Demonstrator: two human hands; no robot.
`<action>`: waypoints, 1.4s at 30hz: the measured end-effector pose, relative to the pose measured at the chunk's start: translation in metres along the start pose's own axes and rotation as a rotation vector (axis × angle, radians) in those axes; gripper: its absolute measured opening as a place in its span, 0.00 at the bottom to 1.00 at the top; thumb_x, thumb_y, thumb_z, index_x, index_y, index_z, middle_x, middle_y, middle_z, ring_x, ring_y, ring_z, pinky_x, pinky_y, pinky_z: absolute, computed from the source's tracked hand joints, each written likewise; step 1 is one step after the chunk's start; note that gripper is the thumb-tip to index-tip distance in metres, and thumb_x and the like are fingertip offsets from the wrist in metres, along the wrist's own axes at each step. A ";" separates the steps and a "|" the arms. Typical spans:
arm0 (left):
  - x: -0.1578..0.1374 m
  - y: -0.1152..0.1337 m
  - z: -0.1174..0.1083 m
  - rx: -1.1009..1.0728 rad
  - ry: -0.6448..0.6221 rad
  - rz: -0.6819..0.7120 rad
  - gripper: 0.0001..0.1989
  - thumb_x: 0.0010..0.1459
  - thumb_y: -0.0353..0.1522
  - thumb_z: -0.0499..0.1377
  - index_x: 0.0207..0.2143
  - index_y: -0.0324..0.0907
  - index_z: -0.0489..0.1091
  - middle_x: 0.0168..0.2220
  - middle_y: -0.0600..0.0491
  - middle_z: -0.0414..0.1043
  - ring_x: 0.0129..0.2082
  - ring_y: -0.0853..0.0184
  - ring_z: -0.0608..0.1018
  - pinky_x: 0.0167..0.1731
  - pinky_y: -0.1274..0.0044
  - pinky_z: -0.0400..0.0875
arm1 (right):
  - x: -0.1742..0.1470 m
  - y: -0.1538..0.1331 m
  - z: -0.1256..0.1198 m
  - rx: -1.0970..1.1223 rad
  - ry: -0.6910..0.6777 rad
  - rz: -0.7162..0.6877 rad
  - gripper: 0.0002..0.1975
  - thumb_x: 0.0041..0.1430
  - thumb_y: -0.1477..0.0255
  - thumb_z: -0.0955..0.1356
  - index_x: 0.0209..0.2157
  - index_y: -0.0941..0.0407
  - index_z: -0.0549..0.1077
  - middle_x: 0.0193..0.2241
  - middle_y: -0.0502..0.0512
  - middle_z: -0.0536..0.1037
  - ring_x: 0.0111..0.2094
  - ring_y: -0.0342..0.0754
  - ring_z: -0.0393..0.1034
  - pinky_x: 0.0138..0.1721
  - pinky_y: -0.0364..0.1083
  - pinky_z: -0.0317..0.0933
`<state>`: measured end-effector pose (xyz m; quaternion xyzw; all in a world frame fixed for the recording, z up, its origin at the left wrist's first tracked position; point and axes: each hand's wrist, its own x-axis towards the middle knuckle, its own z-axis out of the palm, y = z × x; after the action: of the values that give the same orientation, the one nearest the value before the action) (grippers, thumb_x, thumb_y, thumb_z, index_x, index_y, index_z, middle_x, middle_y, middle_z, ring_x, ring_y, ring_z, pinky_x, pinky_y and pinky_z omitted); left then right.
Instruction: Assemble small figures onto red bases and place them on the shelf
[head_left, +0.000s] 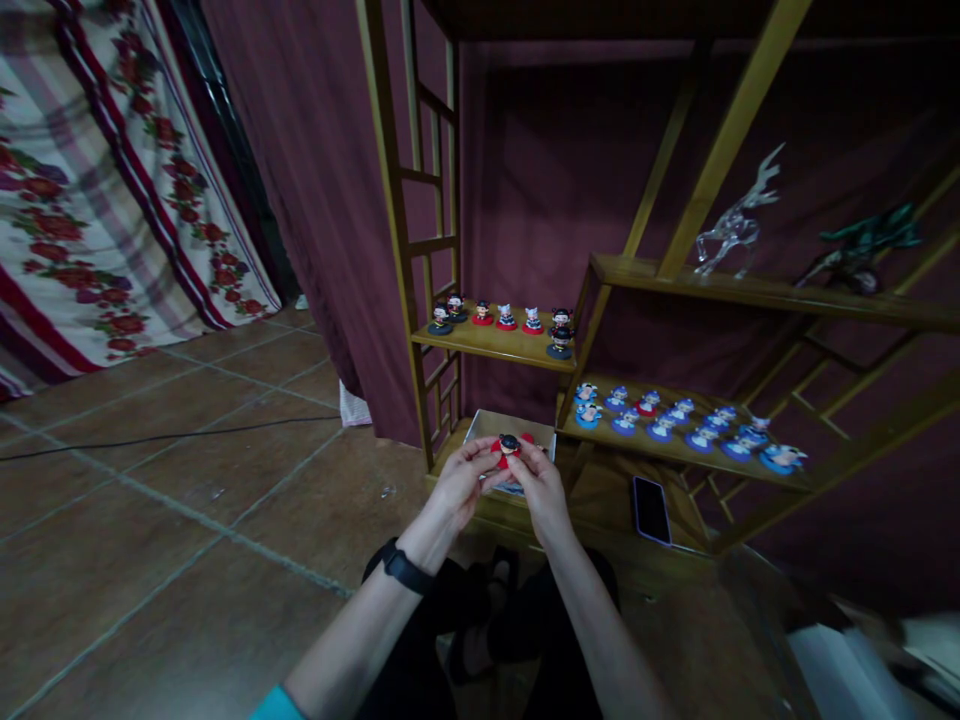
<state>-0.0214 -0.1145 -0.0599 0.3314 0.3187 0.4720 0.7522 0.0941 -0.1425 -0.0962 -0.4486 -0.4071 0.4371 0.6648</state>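
Between my two hands is a small figurine [509,445] with black hair and red on its body and base. My left hand [461,482] grips it from the left, fingers closed at its edge. From the other side my right hand [539,478] closes its thumb and fingers on the same figurine. Just behind and below them sits an open white box [499,424] on the lowest shelf, its contents mostly hidden by my hands. Above, several small figurines [505,318] on dark and red bases stand along a wooden shelf [495,342].
Several blue and purple figurines [661,425] stand in two rows on the right shelf. A phone [651,510] lies on the lowest board. Higher up are a clear deer ornament [736,225] and a dark green ornament [862,248]. A cable [172,436] crosses the tiled floor.
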 end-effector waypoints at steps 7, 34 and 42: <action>-0.004 0.006 -0.004 -0.002 -0.033 -0.083 0.12 0.47 0.22 0.61 0.37 0.33 0.70 0.30 0.46 0.75 0.27 0.68 0.77 0.36 0.72 0.74 | 0.001 -0.005 0.001 0.087 -0.007 -0.002 0.18 0.48 0.65 0.68 0.42 0.54 0.72 0.38 0.54 0.76 0.31 0.44 0.69 0.30 0.43 0.63; -0.008 0.020 -0.008 -0.032 -0.074 0.125 0.20 0.42 0.22 0.65 0.41 0.36 0.69 0.39 0.47 0.74 0.37 0.68 0.77 0.42 0.76 0.69 | 0.007 -0.021 0.019 0.170 -0.117 0.038 0.21 0.48 0.64 0.69 0.46 0.53 0.71 0.46 0.55 0.74 0.47 0.53 0.67 0.46 0.53 0.63; -0.006 0.014 -0.001 0.176 0.114 0.366 0.20 0.38 0.25 0.67 0.36 0.40 0.65 0.30 0.53 0.74 0.28 0.70 0.76 0.34 0.78 0.69 | 0.008 -0.016 0.030 0.261 -0.080 0.094 0.19 0.46 0.66 0.70 0.43 0.53 0.72 0.45 0.55 0.74 0.47 0.52 0.67 0.47 0.53 0.62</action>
<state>-0.0315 -0.1156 -0.0488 0.4209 0.3351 0.5892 0.6028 0.0722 -0.1310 -0.0718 -0.3594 -0.3515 0.5344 0.6795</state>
